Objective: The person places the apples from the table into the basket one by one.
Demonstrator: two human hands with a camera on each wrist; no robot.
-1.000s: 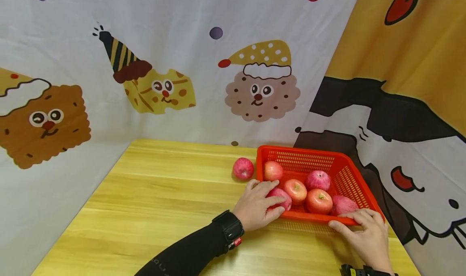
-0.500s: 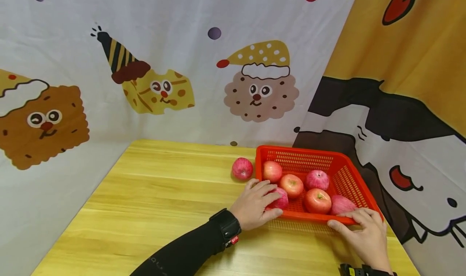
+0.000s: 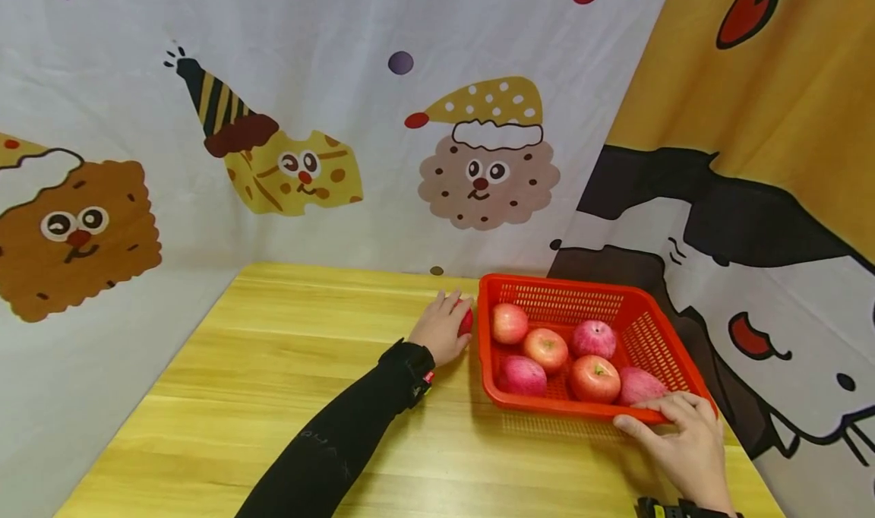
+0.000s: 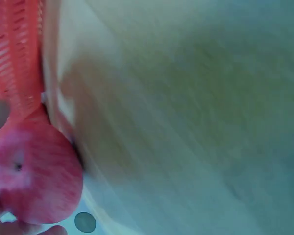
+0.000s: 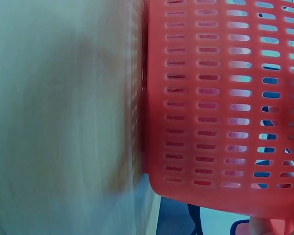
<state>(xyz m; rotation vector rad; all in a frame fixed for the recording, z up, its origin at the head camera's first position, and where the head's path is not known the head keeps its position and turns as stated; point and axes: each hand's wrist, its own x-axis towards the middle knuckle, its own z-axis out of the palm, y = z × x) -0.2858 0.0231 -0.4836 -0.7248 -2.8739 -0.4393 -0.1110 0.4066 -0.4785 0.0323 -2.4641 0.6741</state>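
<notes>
My left hand (image 3: 440,330) is around a red apple (image 4: 46,171) on the table, just left of the red plastic basket (image 3: 487,366). In the left wrist view its fingertips (image 4: 27,228) lie along one side of the apple and the thumb is opposite; in the head view the hand covers most of the fruit. My right hand (image 3: 690,446) grips the basket's near rim at its right corner, thumb outside and fingers over the edge. Inside the basket lie several apples, among them a pinkish one (image 3: 523,375) at the near left and an orange-red one (image 3: 595,379) near the front.
The wooden table (image 3: 273,366) runs out to the left of the basket. A printed curtain (image 3: 328,108) hangs behind the table's far edge, and a yellow one (image 3: 807,123) borders the right side.
My left hand has let go of the near-left apple in the basket, lifted out over the rim, and moved left and away to the apple outside. My right hand stays on the rim.
</notes>
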